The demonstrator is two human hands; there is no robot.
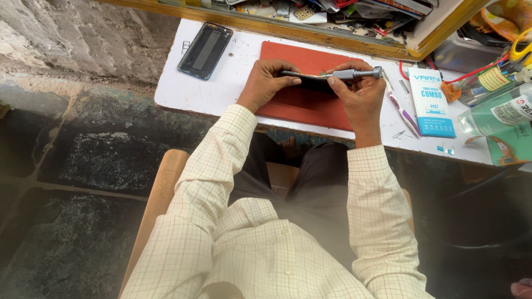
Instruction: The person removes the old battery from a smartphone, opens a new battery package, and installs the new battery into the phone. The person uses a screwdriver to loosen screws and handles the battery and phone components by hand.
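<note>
My left hand [266, 82] grips the left end of a dark smartphone [310, 83], held on its edge just above a red work mat [288, 102]. My right hand [359, 97] supports the phone's right end and holds a grey metal screwdriver [354, 73], which lies level with its tip pointing left onto the phone's upper edge. Both hands are over the middle of the small white table [194, 94].
A second dark phone [205, 50] lies at the table's left. Right of the mat lie a pen-like tool [402, 111], a blue-and-white packet [432, 102] and clear bottles [499, 111]. A cluttered wooden tray [332, 16] borders the far edge. Stone floor on the left.
</note>
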